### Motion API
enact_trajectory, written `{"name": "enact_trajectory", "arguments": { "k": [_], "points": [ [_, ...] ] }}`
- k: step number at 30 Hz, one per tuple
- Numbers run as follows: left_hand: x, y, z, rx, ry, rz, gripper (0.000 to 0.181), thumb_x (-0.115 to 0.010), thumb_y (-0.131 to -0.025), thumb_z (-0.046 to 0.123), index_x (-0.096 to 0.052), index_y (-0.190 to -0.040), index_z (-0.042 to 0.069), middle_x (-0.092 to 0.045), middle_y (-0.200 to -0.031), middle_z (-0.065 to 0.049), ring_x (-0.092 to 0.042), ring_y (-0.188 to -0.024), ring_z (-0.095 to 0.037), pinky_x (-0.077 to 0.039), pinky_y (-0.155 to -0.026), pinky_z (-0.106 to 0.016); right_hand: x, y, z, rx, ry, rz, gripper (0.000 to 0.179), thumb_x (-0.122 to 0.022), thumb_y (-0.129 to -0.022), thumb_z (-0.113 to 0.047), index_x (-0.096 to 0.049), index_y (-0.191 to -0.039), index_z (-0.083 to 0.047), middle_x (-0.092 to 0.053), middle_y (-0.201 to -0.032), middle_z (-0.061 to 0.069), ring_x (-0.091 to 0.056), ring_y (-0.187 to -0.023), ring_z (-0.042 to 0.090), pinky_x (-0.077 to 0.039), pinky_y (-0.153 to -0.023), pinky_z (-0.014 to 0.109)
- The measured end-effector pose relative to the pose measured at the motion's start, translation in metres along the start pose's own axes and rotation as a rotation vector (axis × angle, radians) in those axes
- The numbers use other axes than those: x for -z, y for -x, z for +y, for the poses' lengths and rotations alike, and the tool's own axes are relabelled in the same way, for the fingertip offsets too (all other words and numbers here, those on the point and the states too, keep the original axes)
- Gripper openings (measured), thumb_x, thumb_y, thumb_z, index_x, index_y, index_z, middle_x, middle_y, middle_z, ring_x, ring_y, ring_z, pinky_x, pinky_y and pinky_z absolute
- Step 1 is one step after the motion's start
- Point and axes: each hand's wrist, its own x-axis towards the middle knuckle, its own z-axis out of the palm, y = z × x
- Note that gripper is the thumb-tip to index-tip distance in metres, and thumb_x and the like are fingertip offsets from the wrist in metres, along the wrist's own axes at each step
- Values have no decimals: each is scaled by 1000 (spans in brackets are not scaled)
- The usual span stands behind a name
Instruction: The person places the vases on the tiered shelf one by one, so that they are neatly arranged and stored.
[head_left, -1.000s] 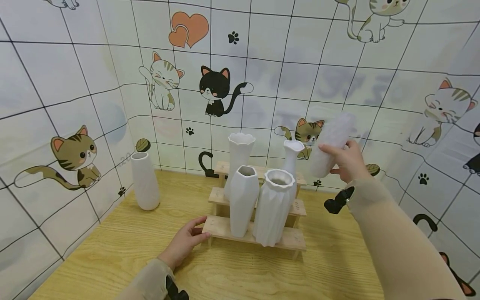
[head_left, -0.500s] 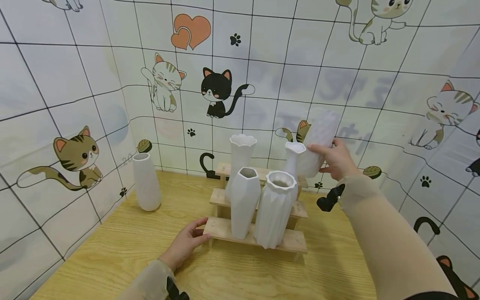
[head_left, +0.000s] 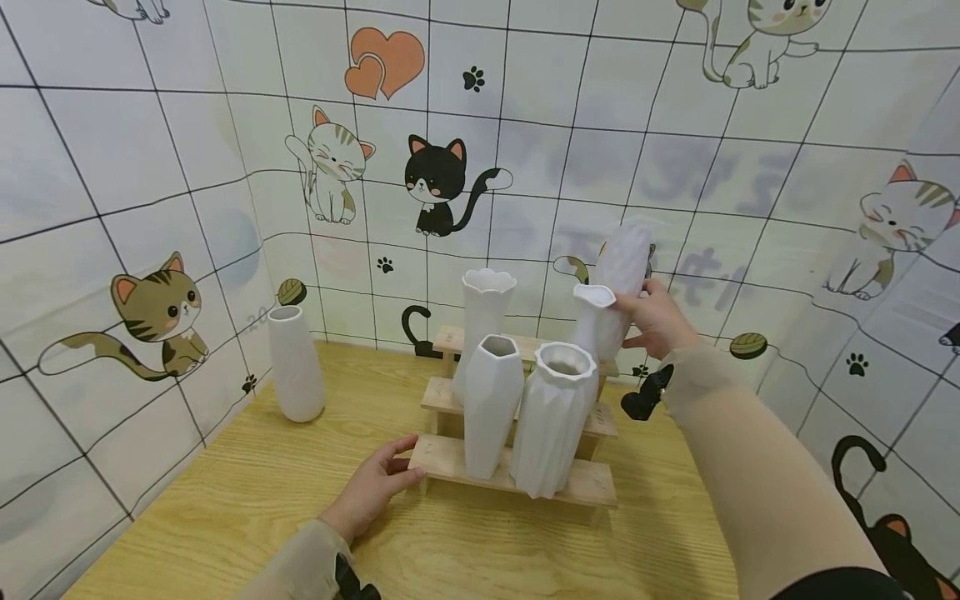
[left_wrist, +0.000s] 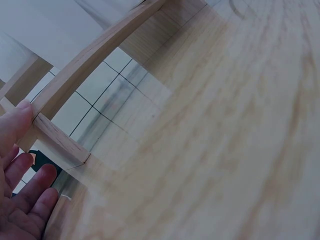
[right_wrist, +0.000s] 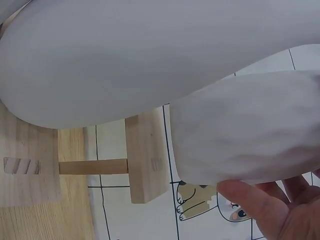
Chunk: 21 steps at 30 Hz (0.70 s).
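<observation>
My right hand [head_left: 658, 323] grips a textured white vase [head_left: 624, 257] by its side, slightly tilted, behind and right of a slim-necked white vase [head_left: 594, 310]. In the right wrist view, the held vase's base [right_wrist: 195, 135] is level with the top step [right_wrist: 147, 160] of a wooden stand; its edge looks apart from it. My left hand [head_left: 372, 487] holds the left end of the stand's lowest step [head_left: 435, 454], thumb at the corner. On the stand also are a faceted vase [head_left: 491, 408], a pleated vase [head_left: 551, 425] and a scalloped-rim vase [head_left: 487, 300].
Another white vase [head_left: 296, 367] stands on the wood-grain table [head_left: 360, 375] at the left, near the wall. Walls printed with cats and grid lines [head_left: 600, 150] enclose the table at back and sides.
My right hand has moved left with the textured vase, from right of the stand to behind the slim-necked vase. My left hand has stayed at the lowest step.
</observation>
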Motion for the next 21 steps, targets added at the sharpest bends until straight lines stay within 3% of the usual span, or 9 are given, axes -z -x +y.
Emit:
{"name": "enact_trajectory", "arguments": {
  "k": [16, 21],
  "points": [
    [1, -1, -4, 1, -2, -7, 67, -73, -86, 30, -44, -143, 10, -48, -139, -13, -53, -118, -28, -45, -94, -44, -9, -8, 6, 1, -8, -22, 76, -56, -95, -23, -5, -149, -7, -15, -152, 25, -24, -137, 43, -32, -95, 71],
    [2, -1, -4, -7, 0, -41, 69, -72, -87, 32, -41, -145, 10, -49, -137, -15, -53, -117, -28, -46, -93, -41, -11, -11, 9, -6, -13, -14, 75, -55, -96, -20, -6, -151, -7, -16, -153, 24, -25, -137, 44, -32, -95, 70]
  ]
}}
